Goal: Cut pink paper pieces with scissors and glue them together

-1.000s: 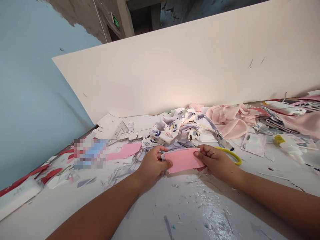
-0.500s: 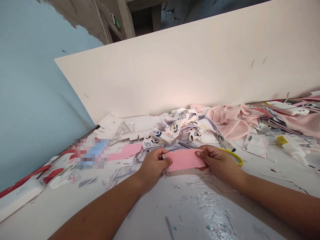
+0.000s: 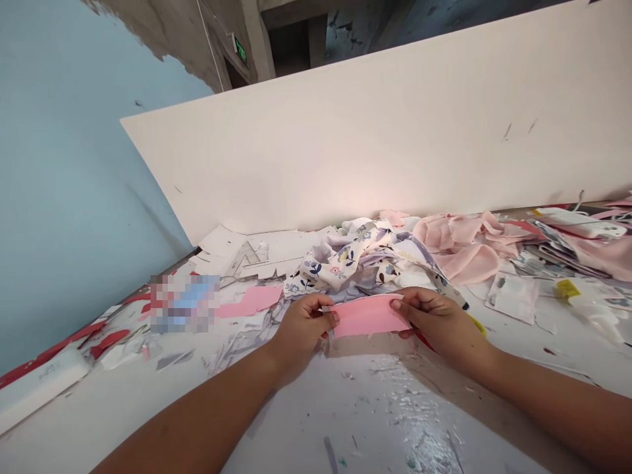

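A pink paper strip (image 3: 368,316) is stretched between both hands just above the white table (image 3: 345,421). My left hand (image 3: 301,329) pinches its left end between thumb and fingers. My right hand (image 3: 434,319) pinches its right end, thumb on top. A yellow scissor handle (image 3: 478,324) pokes out from under my right hand. A heap of floral fabric (image 3: 355,260) lies right behind the strip.
Pink fabric (image 3: 464,247) is piled at the back right, with papers and a glue bottle with a yellow cap (image 3: 587,306) further right. Pink and red paper scraps (image 3: 247,301) litter the left. A tall cream board (image 3: 395,138) walls the table's far side.
Both hands lifted the pink strip slightly and tipped it more edge-on. My right hand now hides most of the yellow scissor handle.
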